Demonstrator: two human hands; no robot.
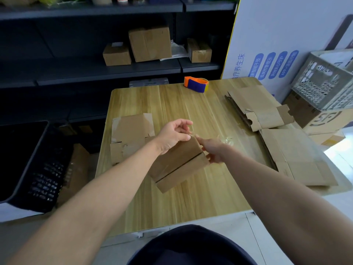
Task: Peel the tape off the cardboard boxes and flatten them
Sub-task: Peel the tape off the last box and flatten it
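Small box (pixel 177 165) lies at a slant near the middle of the table (pixel 172 104), flaps closed, seam running along its top face. Left hand (pixel 174 134): fingers curled, thumb against forefinger at the box's far top corner, pinching what looks like the free end of the tape (pixel 190 133). The film is clear and barely legible, so this is a reading, not a certainty. Right hand (pixel 214 151): grasps the box's far right edge, fingers wrapped round it as a brace. Step in hand, as judged: stripping the seam tape. To do it well, pull low and back along the seam rather than straight up, slow and even, so the strip comes off whole and does not tear the paper face. The right hand should hold the flap down close beside the peel line. A crumpled tape wad (pixel 227 140) lies just beyond the right hand, a sensible place for this strip. Flattened boxes (pixel 294 155) are stacked at the table's right.
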